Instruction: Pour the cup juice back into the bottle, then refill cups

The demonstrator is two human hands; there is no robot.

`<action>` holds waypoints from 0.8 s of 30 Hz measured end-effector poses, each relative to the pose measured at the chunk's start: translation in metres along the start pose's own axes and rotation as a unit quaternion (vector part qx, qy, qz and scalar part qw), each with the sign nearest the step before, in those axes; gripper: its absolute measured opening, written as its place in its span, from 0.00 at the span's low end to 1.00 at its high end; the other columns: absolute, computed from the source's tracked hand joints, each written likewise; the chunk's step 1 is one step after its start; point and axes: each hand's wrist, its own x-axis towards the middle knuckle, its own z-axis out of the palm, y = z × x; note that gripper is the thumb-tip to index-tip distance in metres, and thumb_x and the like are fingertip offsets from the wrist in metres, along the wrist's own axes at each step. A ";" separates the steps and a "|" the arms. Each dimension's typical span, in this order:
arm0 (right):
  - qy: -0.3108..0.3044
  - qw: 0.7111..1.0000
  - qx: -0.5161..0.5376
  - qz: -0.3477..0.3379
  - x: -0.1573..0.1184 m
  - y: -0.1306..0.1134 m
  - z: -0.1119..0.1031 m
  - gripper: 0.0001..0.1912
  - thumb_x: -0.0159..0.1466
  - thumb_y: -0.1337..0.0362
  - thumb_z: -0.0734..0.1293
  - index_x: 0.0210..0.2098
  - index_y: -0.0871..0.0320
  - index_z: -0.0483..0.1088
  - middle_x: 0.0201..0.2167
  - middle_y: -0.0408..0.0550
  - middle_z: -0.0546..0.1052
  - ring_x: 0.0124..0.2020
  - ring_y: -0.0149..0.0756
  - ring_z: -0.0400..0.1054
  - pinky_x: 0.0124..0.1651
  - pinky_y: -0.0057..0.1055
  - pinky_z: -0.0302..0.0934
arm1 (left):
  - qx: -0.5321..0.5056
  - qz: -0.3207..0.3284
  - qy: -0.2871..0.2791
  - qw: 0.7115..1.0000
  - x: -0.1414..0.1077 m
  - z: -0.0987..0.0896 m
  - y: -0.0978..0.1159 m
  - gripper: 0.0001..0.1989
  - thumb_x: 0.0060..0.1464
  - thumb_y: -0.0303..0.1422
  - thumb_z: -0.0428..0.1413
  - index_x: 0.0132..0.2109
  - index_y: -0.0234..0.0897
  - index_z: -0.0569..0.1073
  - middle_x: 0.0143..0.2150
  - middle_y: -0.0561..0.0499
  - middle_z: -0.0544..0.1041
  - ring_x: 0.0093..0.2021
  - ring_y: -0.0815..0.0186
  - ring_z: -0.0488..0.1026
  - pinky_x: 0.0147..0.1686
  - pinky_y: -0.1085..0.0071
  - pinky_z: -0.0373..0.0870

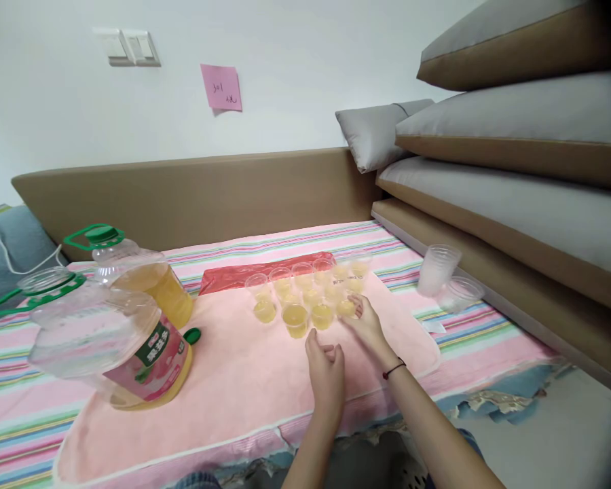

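Note:
Clear plastic cups of pale yellow liquid stand close together on a pink mat (224,380). With its fingers at the side of the rightmost front cup (345,309), my right hand (367,327) holds that cup, which rests among the others. My left hand (326,370) is just in front of the group, loosely curled with thumb and fingers apart and nothing in it. Nearest to its fingertips are two front cups, one cup (295,321) to the left and another cup (322,315) directly beyond. Behind the front ones, several more cups (303,275) partly overlap.
Two large juice jugs stand at left: an uncapped labelled jug (147,360) and a capped jug (168,292) behind it. A green cap (192,335) lies beside them. At right are stacked cups (438,270) and toppled cups (461,293), near piled cushions (514,190). Red plastic (224,279) lies behind.

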 end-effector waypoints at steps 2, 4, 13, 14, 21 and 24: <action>0.011 1.000 0.009 0.003 -0.001 0.000 -0.002 0.30 0.43 0.59 0.75 0.44 0.54 0.65 0.52 0.56 0.75 0.55 0.48 0.70 0.60 0.49 0.62 | -0.007 -0.006 -0.003 1.000 0.006 0.007 0.004 0.31 0.57 0.31 0.51 0.65 0.28 0.52 0.46 0.41 0.71 0.35 0.66 0.75 0.39 0.67 0.75; 0.019 1.000 0.016 0.007 -0.003 -0.001 -0.007 0.29 0.43 0.59 0.75 0.43 0.54 0.65 0.49 0.55 0.76 0.53 0.47 0.72 0.59 0.49 0.63 | -0.008 -0.004 0.003 1.000 0.012 0.013 0.008 0.33 0.57 0.31 0.52 0.66 0.30 0.50 0.54 0.35 0.68 0.37 0.65 0.75 0.42 0.67 0.75; 0.022 0.999 0.029 0.018 -0.015 -0.019 -0.024 0.29 0.44 0.60 0.77 0.43 0.52 0.66 0.47 0.51 0.76 0.51 0.46 0.72 0.55 0.49 0.68 | 0.022 0.004 0.042 0.999 0.027 0.029 0.013 0.38 0.56 0.32 0.54 0.68 0.29 0.46 0.62 0.28 0.62 0.58 0.49 0.70 0.55 0.57 0.70; 0.023 0.999 0.031 0.019 -0.016 -0.023 -0.024 0.29 0.43 0.60 0.77 0.43 0.52 0.66 0.46 0.51 0.76 0.50 0.46 0.72 0.55 0.49 0.68 | 0.024 0.003 0.045 0.999 0.029 0.030 0.013 0.38 0.56 0.32 0.54 0.68 0.29 0.46 0.62 0.28 0.63 0.59 0.48 0.69 0.55 0.56 0.70; 0.042 0.999 0.034 -0.001 -0.019 -0.048 -0.036 0.28 0.44 0.58 0.77 0.42 0.52 0.67 0.46 0.51 0.76 0.50 0.46 0.73 0.53 0.48 0.69 | 0.032 0.000 0.072 0.997 0.043 0.040 0.012 0.35 0.57 0.35 0.53 0.66 0.31 0.48 0.63 0.30 0.60 0.67 0.48 0.59 0.61 0.56 0.64; 0.040 0.999 0.024 -0.007 -0.022 -0.054 -0.043 0.28 0.45 0.57 0.77 0.44 0.52 0.67 0.47 0.51 0.76 0.51 0.47 0.72 0.54 0.49 0.69 | 0.026 0.009 0.069 0.997 0.047 0.045 0.012 0.32 0.60 0.36 0.51 0.66 0.31 0.47 0.63 0.29 0.60 0.64 0.51 0.64 0.56 0.59 0.70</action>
